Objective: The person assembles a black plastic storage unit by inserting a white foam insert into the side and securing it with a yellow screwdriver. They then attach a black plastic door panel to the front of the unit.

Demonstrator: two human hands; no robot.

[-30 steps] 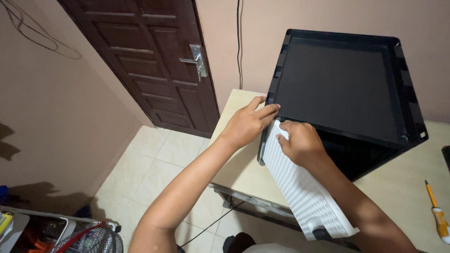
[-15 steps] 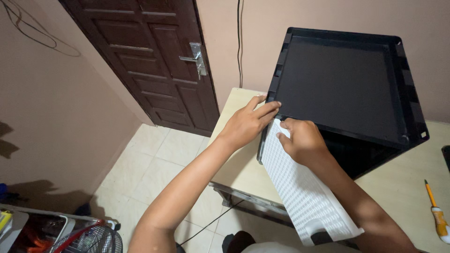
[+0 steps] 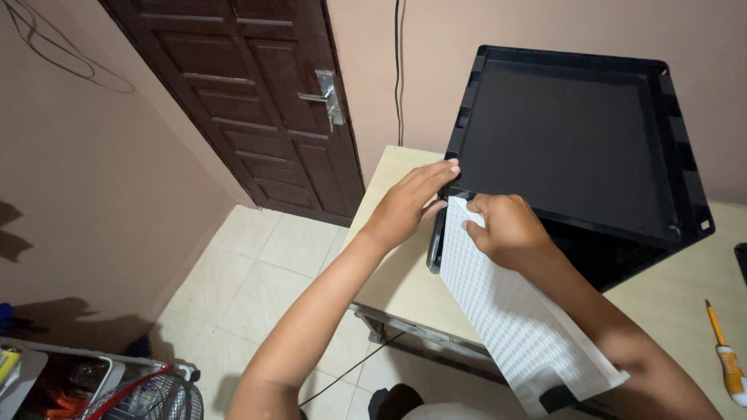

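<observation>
Currently, centre frame: my left hand lies flat, fingers extended, steadying the black monitor back panel; my right hand pinches the white dotted sheet, partly out at the panel's lower-left corner, remainder still inside.

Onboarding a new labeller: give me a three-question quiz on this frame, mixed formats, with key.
1. True or false: the left hand rests on the corner of the black panel.
2. What does the right hand press? A) white gridded sheet B) door handle C) screwdriver
3. Fill in: the yellow-handled screwdriver lies on the ___ .

Key:
1. True.
2. A, the white gridded sheet.
3. Table, at the right edge of the view.
</observation>
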